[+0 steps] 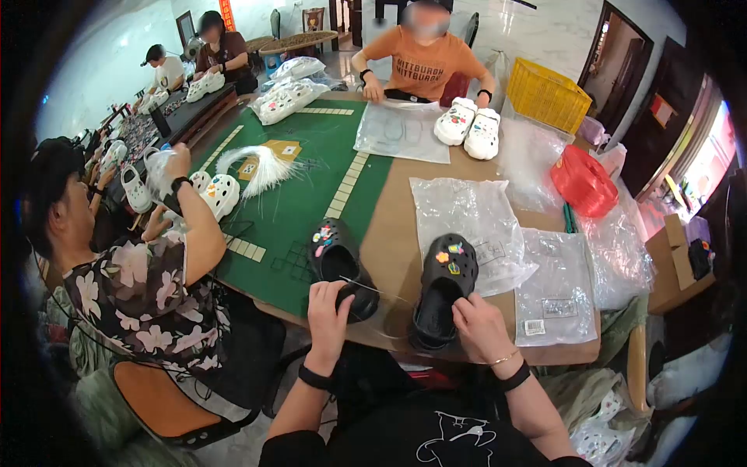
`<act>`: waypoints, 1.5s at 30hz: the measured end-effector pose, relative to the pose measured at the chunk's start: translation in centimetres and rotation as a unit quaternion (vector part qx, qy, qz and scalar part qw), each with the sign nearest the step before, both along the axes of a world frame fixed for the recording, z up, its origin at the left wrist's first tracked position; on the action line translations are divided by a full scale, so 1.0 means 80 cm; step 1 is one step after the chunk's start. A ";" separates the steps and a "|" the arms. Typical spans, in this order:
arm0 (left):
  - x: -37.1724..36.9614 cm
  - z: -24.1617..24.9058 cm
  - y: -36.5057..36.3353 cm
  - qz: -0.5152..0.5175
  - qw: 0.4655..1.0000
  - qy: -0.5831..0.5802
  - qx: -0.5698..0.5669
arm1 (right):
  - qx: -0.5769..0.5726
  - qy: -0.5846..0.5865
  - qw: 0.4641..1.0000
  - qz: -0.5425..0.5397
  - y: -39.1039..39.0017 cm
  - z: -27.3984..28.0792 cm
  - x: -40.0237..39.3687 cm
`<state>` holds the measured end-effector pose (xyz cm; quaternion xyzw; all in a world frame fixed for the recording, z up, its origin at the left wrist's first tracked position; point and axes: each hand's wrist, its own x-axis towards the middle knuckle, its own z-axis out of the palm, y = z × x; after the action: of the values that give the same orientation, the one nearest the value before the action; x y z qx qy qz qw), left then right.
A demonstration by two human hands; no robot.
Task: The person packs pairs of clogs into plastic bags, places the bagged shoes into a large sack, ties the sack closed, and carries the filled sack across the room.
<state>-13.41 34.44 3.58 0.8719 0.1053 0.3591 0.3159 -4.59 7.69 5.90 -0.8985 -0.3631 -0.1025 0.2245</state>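
"What was at the far left?"

"A co-worker in a flowered shirt [152, 300] held up a clear plastic bag [161, 173]. A bundle of white strands [268, 173] lay on the green mat [311, 156]."

"And nearer the person?"

"The left black clog [328, 236] sat across the mat's edge, toe pointing away, bright charms on top. The left hand [327, 323] was at its heel, thumb and forefinger drawn close together. I couldn't tell whether they pinched the heel, the strand or both."

"Which strand?"

"A thin pale strand [379, 289] that ran from that heel toward the right black clog [454, 263]. That one lay toe away too, partly over a clear bag [459, 208]. The right hand [482, 331] was pinching its side rim near the heel, thumb and fingers pressed together."

"So what step was in hand?"

"I judged it to be handling the strand between the two clogs, which lay side by side but apart. I couldn't see whether it was fastened at either end."

"And what did the next move call for?"

"A sure pinch on the strand, I'd say, and a steady rim, so that neither clog twisted or the strand slipped."

"Anything farther right?"

"Another flat bag [554, 284], then a red roll [583, 180] beyond it."
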 end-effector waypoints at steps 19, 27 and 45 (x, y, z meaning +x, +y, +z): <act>-0.043 -0.019 -0.059 -0.108 0.992 0.032 -0.064 | -0.024 0.034 0.998 0.039 0.004 -0.022 0.008; -0.023 -0.052 -0.038 -0.005 0.976 0.054 -0.212 | 0.000 0.024 0.999 0.036 0.013 -0.001 -0.019; -0.035 -0.042 -0.066 -0.135 0.933 0.033 -0.332 | -0.005 0.141 0.990 0.002 0.072 -0.027 -0.020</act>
<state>-16.21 29.15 0.25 0.7347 0.1102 0.2289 0.6290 -6.20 13.47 3.70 -0.9043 -0.3302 0.0271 0.2692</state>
